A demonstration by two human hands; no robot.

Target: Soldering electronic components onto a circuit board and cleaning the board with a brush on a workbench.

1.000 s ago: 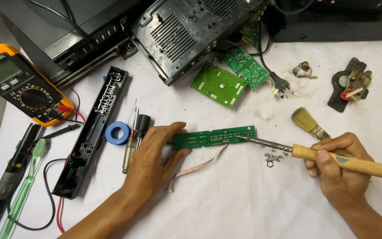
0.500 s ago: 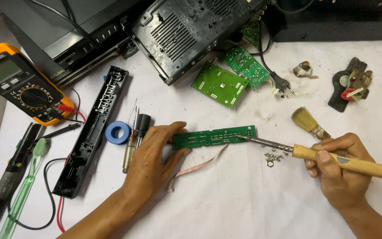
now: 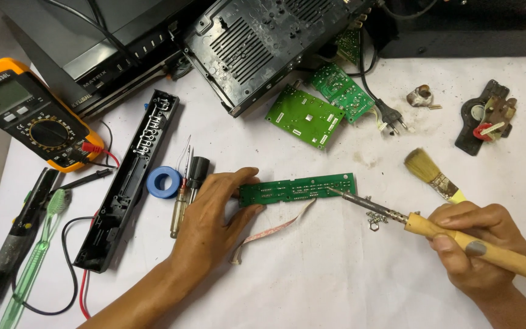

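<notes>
Wooden-handled soldering iron; seemingly paper-covered table

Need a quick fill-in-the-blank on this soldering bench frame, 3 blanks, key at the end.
1. The right hand holds a soldering iron by its ____ handle.
2. The left hand steadies a long narrow ____ circuit board on the white sheet.
3. The iron's tip touches the board near its ____ end.
4. The roll of tape beside the screwdrivers is ____.

Missing words: wooden; green; right; blue
</notes>
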